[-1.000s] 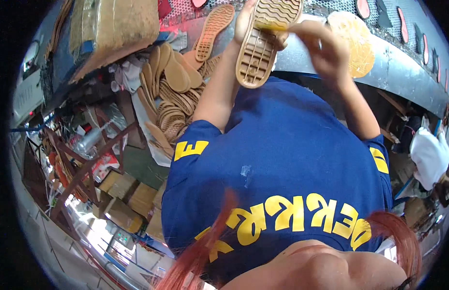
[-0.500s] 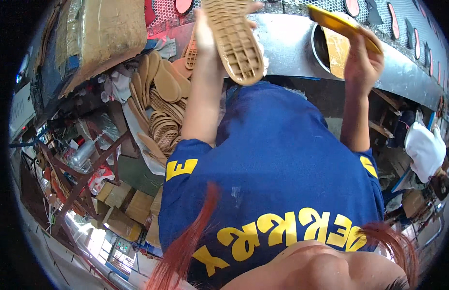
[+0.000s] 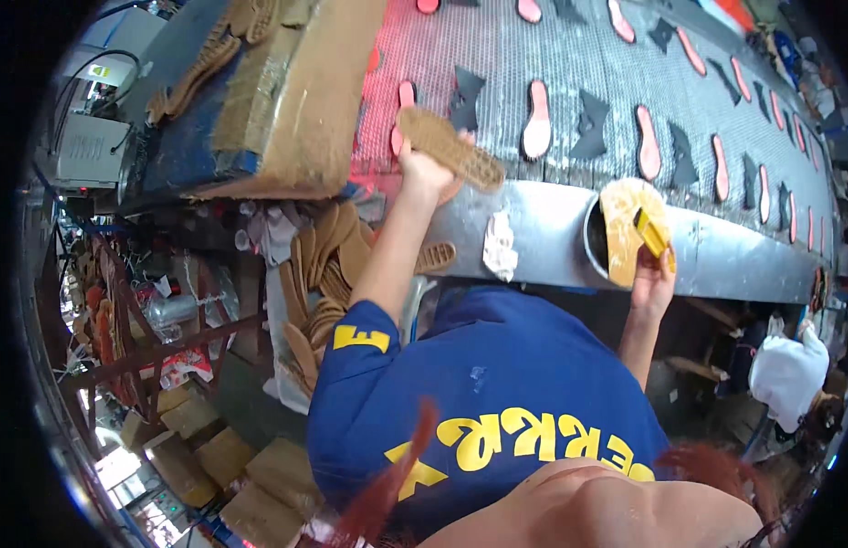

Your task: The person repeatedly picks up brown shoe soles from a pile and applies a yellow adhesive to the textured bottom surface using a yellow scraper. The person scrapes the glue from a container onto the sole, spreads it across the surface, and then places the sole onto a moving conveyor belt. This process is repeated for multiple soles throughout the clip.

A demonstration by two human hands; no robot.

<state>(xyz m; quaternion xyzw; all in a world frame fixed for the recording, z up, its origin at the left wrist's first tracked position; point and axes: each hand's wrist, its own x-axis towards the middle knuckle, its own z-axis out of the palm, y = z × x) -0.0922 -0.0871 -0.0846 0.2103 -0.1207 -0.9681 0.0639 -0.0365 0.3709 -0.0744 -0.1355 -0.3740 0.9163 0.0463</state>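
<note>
My left hand is closed around a tan shoe sole, held tilted over the near edge of the conveyor. The ridged grid of the sole shows at its right end. My right hand grips a flat yellow tool with a dark end; its exact kind is not clear. This tool is at a round metal container, in front of a tan, glue-smeared board that covers part of the opening. What is inside the container is mostly hidden.
Pink sole pieces and black upper pieces lie in rows on the mesh conveyor. A crumpled white cloth lies on the metal ledge. Several tan soles are piled at left, below a cardboard sheet.
The view has shifted to show more of the conveyor. My left hand has turned the sole to a flatter angle. My right hand has brought the yellow tool to the container.
</note>
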